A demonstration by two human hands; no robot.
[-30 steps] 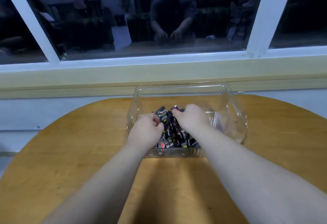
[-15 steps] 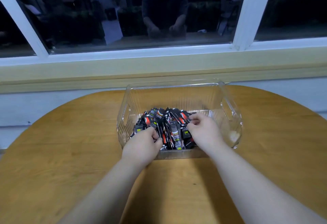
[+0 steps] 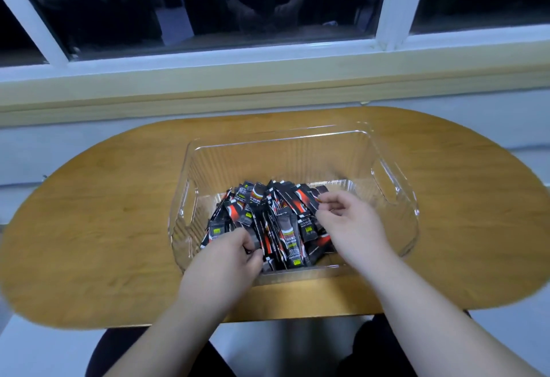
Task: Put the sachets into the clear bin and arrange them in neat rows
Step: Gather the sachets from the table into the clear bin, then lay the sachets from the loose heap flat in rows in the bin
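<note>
**A:** Head view, biggest things first: what is around the clear bin (image 3: pixel 395 186)?

**B:** Beyond it is a dark window (image 3: pixel 268 4) with a pale sill. Under it is the wooden oval surface (image 3: pixel 104 212). The person's dark-clothed legs show below the surface's near edge.

**A:** And the sachets (image 3: pixel 268 215)?

**B:** All inside the bin, packed into its near-left part. They are black-and-red sticks. Their long axes run from the near wall toward the far wall. They lean and fan out unevenly.

**A:** Anything in the way?

**B:** Both forearms cross the near wall and hide the closest sachet ends.

**A:** Hands?

**B:** The left hand (image 3: pixel 226 260) has its fingers curled round sachets at the pile's near-left. The right hand (image 3: pixel 351 224) is at the pile's right side with fingers loosely bent. I cannot tell whether it is pinching one.
</note>
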